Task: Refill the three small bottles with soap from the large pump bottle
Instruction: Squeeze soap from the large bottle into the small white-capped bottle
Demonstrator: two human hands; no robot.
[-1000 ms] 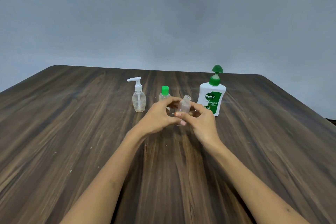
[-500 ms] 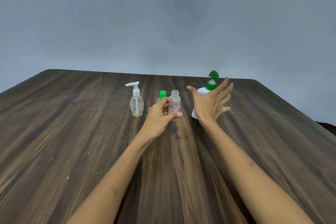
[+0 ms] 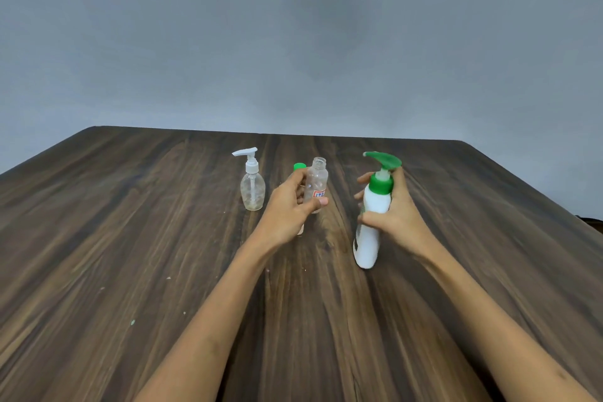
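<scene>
Head view over a dark wood-grain worktop (image 3: 130, 238). The left hand (image 3: 290, 206) is closed around a clear, uncapped small bottle (image 3: 316, 183), held upright near the worktop's middle, thumb across its lower body beneath a small label. The right hand (image 3: 391, 215) grips the white large pump bottle (image 3: 372, 225) around its upper body, tilted, its green pump head (image 3: 383, 161) uppermost. A clear white-pump bottle (image 3: 252, 188) stands to the left; a green-capped bottle (image 3: 299, 167) is mostly hidden behind the left hand.
</scene>
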